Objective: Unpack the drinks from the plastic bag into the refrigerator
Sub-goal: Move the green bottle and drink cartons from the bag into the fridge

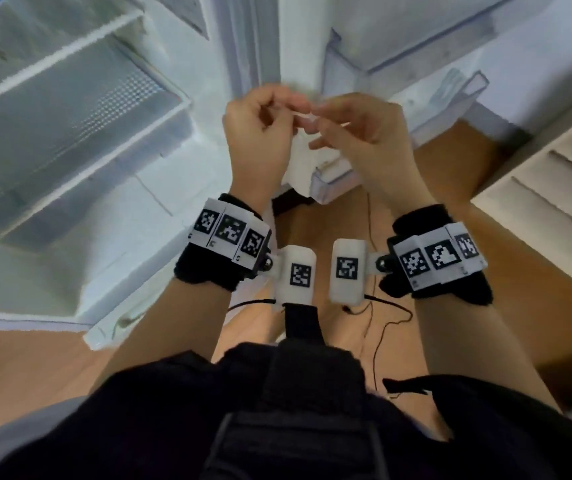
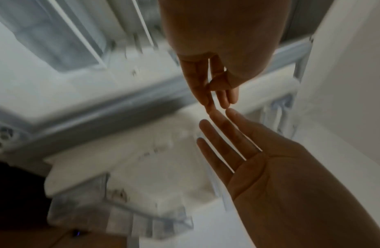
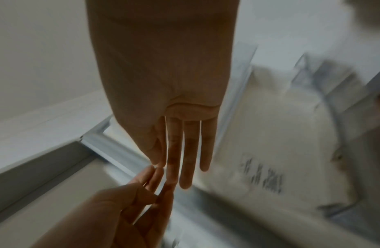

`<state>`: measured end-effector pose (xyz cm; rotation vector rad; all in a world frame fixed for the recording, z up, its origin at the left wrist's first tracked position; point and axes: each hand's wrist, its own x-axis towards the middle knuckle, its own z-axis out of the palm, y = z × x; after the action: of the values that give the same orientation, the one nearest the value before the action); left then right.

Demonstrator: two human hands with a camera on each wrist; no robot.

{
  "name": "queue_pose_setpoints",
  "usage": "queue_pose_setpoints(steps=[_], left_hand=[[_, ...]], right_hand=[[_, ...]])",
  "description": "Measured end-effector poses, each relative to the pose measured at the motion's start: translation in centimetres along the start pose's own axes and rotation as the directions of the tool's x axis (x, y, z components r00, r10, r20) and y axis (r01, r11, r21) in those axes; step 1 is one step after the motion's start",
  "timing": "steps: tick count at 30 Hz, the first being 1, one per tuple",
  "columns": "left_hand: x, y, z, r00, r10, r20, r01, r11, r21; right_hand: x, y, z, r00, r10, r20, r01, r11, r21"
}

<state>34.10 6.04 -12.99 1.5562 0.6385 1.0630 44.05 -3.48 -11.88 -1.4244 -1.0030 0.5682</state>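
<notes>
I stand at the open refrigerator (image 1: 70, 98) with both hands raised in front of its door edge. My left hand (image 1: 260, 123) and right hand (image 1: 357, 126) meet at the fingertips, and I see nothing held in either. In the left wrist view my left hand (image 2: 208, 80) has its thumb against its fairly straight fingers. The right hand (image 2: 248, 151) faces it with straight, spread fingers. The right wrist view shows the right hand (image 3: 184, 142) flat and the left hand's fingers (image 3: 142, 193) touching its tips. No plastic bag or drink shows in any view.
Wire shelves (image 1: 80, 109) fill the fridge interior on the left. Clear door bins (image 1: 381, 57) and a lower bin (image 1: 333, 181) hang on the open door ahead. A white louvred cabinet (image 1: 554, 188) stands at right. A thin cable (image 1: 374, 323) runs over the wood floor (image 1: 312, 237).
</notes>
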Motion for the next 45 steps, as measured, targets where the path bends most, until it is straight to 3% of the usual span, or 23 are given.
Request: queue_pose_setpoints(steps=[4,7,11,17,22,30,36,41,45], left_hand=[[-1.3,-1.7,5.5,0.979,-0.027,0.202,0.02,0.999,0.036],[-2.2,-2.8,9.7,0.935,-0.037,0.352,0.027,0.999,0.033],[-3.4,-3.9,15.9,0.813,-0.062,0.579,0.061,0.998,0.021],[-4.2,-4.9,26.7,0.643,-0.04,0.765,0.023,0.999,0.033],[-3.3,-5.0,36.9,0.573,-0.033,0.819,0.018,0.999,0.027],[1.8,-6.4,48.8,0.554,-0.001,0.832,-0.032,0.999,0.022],[8.0,-8.8,56.5,0.633,-0.126,0.764,0.048,0.991,0.123],[16.0,-10.1,64.0,0.675,-0.16,0.72,0.057,0.984,0.166],[22.9,-10.2,68.6,0.752,-0.164,0.638,0.091,0.985,0.146]], right_hand=[[-4.1,1.4,-4.7,0.975,0.075,-0.207,-0.108,0.982,-0.152],[-7.0,2.5,-8.2,0.931,0.113,-0.346,-0.193,0.959,-0.206],[-10.3,4.1,-13.6,0.823,0.152,-0.547,-0.29,0.941,-0.176],[-12.9,6.7,-22.1,0.68,0.216,-0.701,-0.4,0.91,-0.107],[-12.0,8.3,-30.7,0.608,0.231,-0.759,-0.431,0.9,-0.071],[-6.0,10.5,-42.1,0.648,0.249,-0.72,-0.479,0.868,-0.13],[2.2,13.7,-49.9,0.7,0.248,-0.67,-0.456,0.877,-0.152],[12.2,17.1,-57.4,0.741,0.204,-0.639,-0.388,0.907,-0.161],[19.7,18.3,-62.1,0.784,0.157,-0.601,-0.339,0.919,-0.203]])
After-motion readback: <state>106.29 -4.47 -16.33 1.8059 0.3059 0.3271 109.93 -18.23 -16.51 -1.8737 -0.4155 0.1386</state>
